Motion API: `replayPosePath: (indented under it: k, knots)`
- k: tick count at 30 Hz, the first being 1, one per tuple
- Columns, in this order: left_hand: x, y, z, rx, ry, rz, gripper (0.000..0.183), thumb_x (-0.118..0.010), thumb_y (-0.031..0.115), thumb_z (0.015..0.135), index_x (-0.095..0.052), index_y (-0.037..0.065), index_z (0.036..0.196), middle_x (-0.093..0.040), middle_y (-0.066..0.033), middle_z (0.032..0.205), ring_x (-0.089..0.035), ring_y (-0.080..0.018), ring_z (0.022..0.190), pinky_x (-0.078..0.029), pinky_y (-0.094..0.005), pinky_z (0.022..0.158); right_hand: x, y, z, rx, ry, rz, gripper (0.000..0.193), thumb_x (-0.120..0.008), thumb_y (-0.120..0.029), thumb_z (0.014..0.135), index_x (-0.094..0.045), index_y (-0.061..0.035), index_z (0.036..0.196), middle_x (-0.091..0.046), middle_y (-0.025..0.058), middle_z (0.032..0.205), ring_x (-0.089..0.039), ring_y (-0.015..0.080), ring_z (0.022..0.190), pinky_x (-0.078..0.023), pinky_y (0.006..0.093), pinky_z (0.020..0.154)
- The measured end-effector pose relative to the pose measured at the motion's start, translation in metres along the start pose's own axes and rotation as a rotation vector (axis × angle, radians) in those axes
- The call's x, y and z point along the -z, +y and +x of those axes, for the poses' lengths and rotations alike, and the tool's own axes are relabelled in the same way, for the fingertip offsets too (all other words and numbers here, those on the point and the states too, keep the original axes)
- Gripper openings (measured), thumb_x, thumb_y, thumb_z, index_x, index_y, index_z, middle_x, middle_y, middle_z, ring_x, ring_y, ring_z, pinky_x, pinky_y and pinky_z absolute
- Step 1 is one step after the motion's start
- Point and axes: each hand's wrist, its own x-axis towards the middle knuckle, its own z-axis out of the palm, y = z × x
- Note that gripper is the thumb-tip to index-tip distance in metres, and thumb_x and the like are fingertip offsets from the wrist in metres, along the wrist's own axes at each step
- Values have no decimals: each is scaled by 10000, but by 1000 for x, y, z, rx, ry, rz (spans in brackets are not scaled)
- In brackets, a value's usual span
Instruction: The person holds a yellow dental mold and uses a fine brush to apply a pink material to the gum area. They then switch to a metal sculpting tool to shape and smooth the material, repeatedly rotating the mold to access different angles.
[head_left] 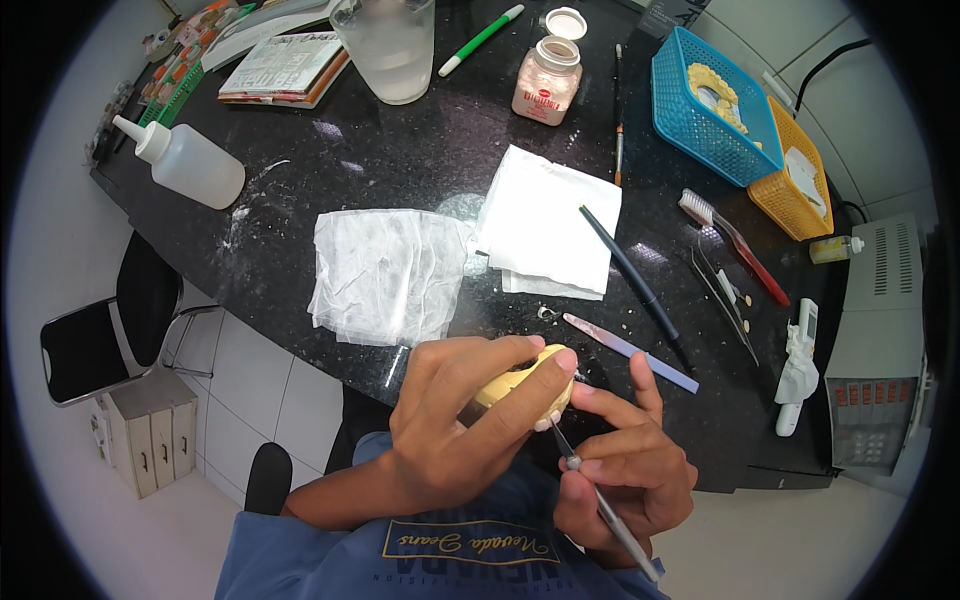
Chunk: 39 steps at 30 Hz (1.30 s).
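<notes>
My left hand (455, 420) wraps around a yellow plaster dental cast (530, 385), holding it just in front of the black table's near edge. My right hand (625, 470) grips a thin metal carving instrument (600, 500) like a pen. Its fine tip touches the lower side of the cast. Both forearms come up from my lap, over a blue shirt.
The black stone table (400, 150) holds crumpled white tissues (385, 275), a folded white napkin (550, 225), a black pen (635, 285), a flat spatula (630, 352), a red toothbrush (735, 245), tweezers (725, 300), a powder jar (547, 80), a squeeze bottle (190, 160), a water cup (390, 45), blue (700, 110) and orange baskets (795, 175). A chair (100, 330) stands left.
</notes>
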Motion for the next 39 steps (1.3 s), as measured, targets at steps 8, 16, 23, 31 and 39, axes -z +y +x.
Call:
replayPosePath:
  k: [8,16,23,31,39]
  knots:
    - [-1,0,0,12,9,-13,489,-776,13,660,-722,100,1138,-656,-79,1069,-581,-196,868,-490,-268,706,-1,1,-1,-8,7,-2,208,-787,-49,769,-620,-126,867,-693,32,769,-686,313,1081,-265,546,1156]
    - [0,1,1,29,-2,-14,483,-777,16,659,-722,96,1133,-656,-73,1052,-582,-199,863,-501,-267,699,0,0,0,-5,-14,-18,217,-787,-51,770,-621,-130,885,-685,24,766,-684,308,1084,-250,551,1160]
    - [-1,1,2,17,3,-12,494,-779,11,652,-718,88,1136,-659,-74,1033,-588,-204,856,-512,-276,693,4,1,2,5,-43,-15,233,-791,-57,769,-605,-117,897,-686,20,752,-685,320,1080,-217,570,1164]
    - [4,4,7,93,-31,-102,556,-794,3,606,-698,42,1152,-658,-90,999,-619,-233,810,-513,-310,684,3,5,-7,23,147,81,172,-604,-206,930,-609,-45,992,-691,102,807,-709,329,961,-251,573,1143]
    - [6,6,8,186,-36,-152,554,-780,-28,601,-702,44,1145,-668,-83,971,-616,-228,782,-503,-305,663,3,5,-5,-17,167,-193,626,-316,-518,1020,-596,20,1176,-629,231,1043,-609,349,1111,-297,558,1112]
